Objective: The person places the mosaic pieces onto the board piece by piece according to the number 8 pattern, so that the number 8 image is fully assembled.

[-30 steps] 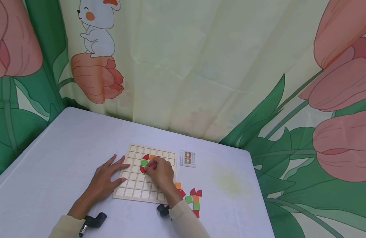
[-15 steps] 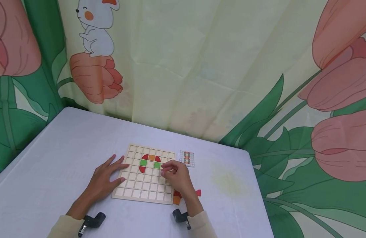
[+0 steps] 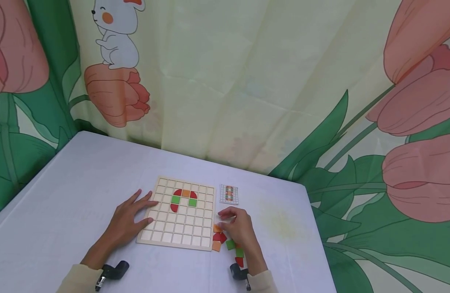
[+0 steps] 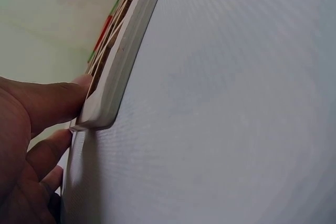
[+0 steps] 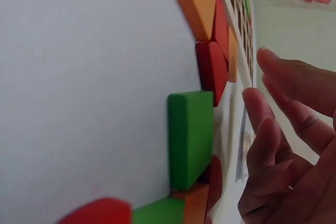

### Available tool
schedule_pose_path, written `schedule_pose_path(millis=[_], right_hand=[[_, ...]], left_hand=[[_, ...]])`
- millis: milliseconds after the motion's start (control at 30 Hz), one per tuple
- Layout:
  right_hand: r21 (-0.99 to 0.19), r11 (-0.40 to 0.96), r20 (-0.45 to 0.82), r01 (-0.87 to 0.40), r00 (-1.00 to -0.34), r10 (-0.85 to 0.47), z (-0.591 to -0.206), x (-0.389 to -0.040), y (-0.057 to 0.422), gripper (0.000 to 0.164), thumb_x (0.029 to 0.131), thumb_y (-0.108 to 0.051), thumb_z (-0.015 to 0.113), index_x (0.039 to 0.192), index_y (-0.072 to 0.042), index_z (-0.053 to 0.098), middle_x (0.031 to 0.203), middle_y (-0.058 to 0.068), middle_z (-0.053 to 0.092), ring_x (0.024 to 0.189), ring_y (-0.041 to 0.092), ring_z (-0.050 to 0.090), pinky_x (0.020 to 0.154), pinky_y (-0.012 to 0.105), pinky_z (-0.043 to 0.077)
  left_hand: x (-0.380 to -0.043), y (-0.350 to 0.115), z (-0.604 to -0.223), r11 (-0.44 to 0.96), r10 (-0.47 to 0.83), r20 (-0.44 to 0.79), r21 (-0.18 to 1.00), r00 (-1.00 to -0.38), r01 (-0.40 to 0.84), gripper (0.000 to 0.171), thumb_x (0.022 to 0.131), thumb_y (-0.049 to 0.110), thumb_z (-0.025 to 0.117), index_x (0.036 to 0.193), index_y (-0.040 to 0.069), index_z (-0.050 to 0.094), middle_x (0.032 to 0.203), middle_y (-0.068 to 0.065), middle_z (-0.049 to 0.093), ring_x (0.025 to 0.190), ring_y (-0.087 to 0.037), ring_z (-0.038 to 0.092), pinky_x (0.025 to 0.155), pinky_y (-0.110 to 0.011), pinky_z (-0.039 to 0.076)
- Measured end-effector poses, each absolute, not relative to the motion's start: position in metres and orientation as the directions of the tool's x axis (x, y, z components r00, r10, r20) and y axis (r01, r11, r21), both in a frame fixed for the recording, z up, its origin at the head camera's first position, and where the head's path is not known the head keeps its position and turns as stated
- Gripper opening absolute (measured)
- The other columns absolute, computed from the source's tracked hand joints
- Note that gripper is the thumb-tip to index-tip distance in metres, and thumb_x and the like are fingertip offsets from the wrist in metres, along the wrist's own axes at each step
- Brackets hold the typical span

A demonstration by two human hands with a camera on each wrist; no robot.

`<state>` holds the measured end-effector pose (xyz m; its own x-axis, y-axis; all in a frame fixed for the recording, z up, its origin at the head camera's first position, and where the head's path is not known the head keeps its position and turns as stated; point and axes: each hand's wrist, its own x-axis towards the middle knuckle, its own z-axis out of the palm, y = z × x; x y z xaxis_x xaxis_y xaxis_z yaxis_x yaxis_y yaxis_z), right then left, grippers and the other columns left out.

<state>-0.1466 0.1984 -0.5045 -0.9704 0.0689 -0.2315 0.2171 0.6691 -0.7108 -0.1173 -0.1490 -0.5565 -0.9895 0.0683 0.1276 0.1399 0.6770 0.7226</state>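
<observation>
My left hand (image 3: 127, 217) rests at the left edge of a wooden grid board (image 3: 175, 228), fingers spread. In the left wrist view its thumb (image 4: 60, 100) lies on the board's rim. On the board sit quarter-round red tiles (image 3: 174, 208), an orange square tile (image 3: 186, 193) and green square tiles (image 3: 192, 202). My right hand (image 3: 239, 226) hovers right of the board, over loose tiles, fingers loosely bent and a gap between thumb and fingertips. Nothing shows in its grasp. Below it lie a green tile (image 5: 191, 140), a dark red tile (image 5: 212, 69) and an orange tile (image 5: 194, 3).
A small printed pattern card (image 3: 229, 194) lies beyond the right hand, beside the board. More loose tiles, among them a red one (image 3: 239, 262), lie nearer the right wrist. A flowered curtain (image 3: 247, 81) hangs behind the white-covered table (image 3: 111, 162).
My right hand has left the board and moved right and nearer, over the loose tiles. The right-hand green tile, earlier hidden by that hand, now shows on the board. My left hand stays put.
</observation>
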Motion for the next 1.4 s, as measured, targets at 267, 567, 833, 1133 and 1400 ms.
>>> schedule_pose_path(millis=[267,567,833,1133,1400], right_hand=[[-0.660,0.725,-0.253,0.194,-0.967,0.029,-0.509,-0.144,0.199,0.020,0.083,-0.014,0.091,0.098,-0.019,0.079,0.093,0.002,0.066,0.073,0.021,0.058,0.055,0.028,0.050],[-0.659,0.726,-0.272,0.197,-0.962,0.014,-0.509,-0.142,0.198,0.018,0.084,-0.012,0.090,0.094,-0.018,0.076,0.088,0.002,0.065,0.072,0.021,0.058,0.056,0.028,0.048],[-0.643,0.741,-0.242,0.192,-0.969,0.040,-0.513,-0.135,0.198,0.020,0.084,-0.013,0.090,0.094,-0.018,0.074,0.087,0.000,0.066,0.072,0.018,0.060,0.057,0.028,0.051],[-0.725,0.670,-0.181,0.159,-0.983,0.037,-0.517,-0.132,0.200,0.020,0.087,-0.013,0.087,0.094,-0.021,0.071,0.090,-0.001,0.068,0.076,0.018,0.062,0.059,0.025,0.054],[-0.812,0.578,-0.094,0.082,-0.996,0.009,-0.508,-0.138,0.193,0.014,0.090,-0.018,0.086,0.099,-0.022,0.076,0.095,-0.001,0.071,0.067,0.018,0.063,0.051,0.023,0.053]], left_hand=[[-0.119,-0.148,-0.558,0.674,0.061,0.135,0.726,-0.989,0.140,0.055,0.087,0.015,0.084,0.140,0.016,0.069,0.167,-0.014,0.045,0.162,-0.043,0.023,0.118,-0.079,0.022],[-0.119,-0.148,-0.557,0.672,0.071,0.124,0.727,-0.990,0.139,0.056,0.088,0.014,0.083,0.141,0.015,0.068,0.168,-0.015,0.044,0.163,-0.044,0.021,0.118,-0.079,0.022],[-0.120,-0.148,-0.557,0.678,0.069,0.118,0.723,-0.991,0.134,0.056,0.088,0.015,0.084,0.142,0.016,0.068,0.168,-0.014,0.044,0.163,-0.043,0.021,0.118,-0.079,0.022],[-0.120,-0.149,-0.558,0.679,0.074,0.111,0.722,-0.991,0.132,0.056,0.088,0.015,0.083,0.142,0.016,0.068,0.168,-0.014,0.044,0.163,-0.043,0.021,0.119,-0.079,0.022],[-0.119,-0.149,-0.558,0.681,0.064,0.116,0.721,-0.991,0.128,0.055,0.088,0.015,0.083,0.141,0.016,0.068,0.168,-0.014,0.044,0.163,-0.043,0.022,0.118,-0.079,0.022]])
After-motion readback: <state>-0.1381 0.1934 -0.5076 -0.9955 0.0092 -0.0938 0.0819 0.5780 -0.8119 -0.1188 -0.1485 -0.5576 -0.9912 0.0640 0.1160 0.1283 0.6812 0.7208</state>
